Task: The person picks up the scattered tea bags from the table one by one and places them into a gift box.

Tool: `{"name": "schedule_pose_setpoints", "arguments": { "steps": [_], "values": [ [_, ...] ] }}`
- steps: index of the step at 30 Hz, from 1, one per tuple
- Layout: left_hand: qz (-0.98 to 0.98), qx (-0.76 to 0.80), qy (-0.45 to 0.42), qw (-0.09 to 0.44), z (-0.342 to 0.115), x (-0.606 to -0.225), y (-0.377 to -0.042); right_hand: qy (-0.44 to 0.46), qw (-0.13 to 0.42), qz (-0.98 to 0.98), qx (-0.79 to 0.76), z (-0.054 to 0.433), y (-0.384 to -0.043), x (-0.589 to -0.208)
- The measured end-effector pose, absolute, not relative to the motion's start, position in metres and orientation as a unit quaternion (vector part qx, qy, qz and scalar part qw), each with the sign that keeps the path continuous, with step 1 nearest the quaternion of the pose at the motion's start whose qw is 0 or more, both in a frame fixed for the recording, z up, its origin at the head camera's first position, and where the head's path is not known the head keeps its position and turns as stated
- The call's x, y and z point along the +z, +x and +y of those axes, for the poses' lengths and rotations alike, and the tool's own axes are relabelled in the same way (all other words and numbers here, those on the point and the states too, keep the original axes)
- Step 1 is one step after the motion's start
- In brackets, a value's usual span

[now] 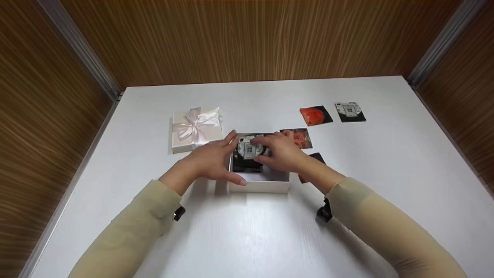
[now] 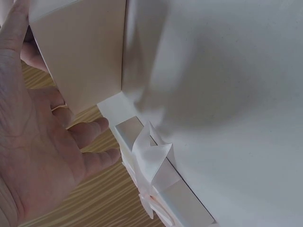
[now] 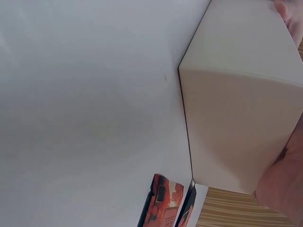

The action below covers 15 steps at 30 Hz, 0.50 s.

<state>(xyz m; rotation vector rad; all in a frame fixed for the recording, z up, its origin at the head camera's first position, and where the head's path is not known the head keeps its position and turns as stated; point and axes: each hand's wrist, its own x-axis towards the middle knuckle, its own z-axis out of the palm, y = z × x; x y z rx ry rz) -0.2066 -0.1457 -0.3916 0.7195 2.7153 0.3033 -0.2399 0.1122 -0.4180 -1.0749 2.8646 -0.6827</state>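
Note:
A white open-topped box (image 1: 259,187) stands in front of me. Inside, on its left, lies a square black-and-white sachet (image 1: 250,151) on top of other dark packets. My left hand (image 1: 210,160) spans the box's left side, thumb at the near rim and fingers towards the far corner. In the left wrist view those loosely spread fingers of the left hand (image 2: 42,146) rest along the wall. Reaching in over the right side, my right hand (image 1: 283,152) touches the sachet with index finger and thumb apart. The box wall (image 3: 241,127) hides its fingertips in the right wrist view.
A shallow cream lid (image 1: 179,146) with a pink ribbon bow (image 1: 196,124) lies behind the left hand. To the right are a red-and-black sachet (image 1: 314,116), a black-and-white one (image 1: 350,112), a red one (image 1: 303,139) and a partly covered dark one (image 1: 317,156). Wood-grain panels (image 1: 270,42) enclose the table.

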Motion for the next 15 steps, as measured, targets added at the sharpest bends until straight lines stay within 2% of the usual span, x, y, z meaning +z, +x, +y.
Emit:
{"name": "schedule_pose_setpoints", "arguments": {
  "steps": [15],
  "values": [
    [0.949, 0.101, 0.256, 0.157, -0.1444, -0.3882, -0.2049, -0.337, 0.001, 0.928, -0.161, 0.1067, -0.2399, -0.4199]
  ]
}}
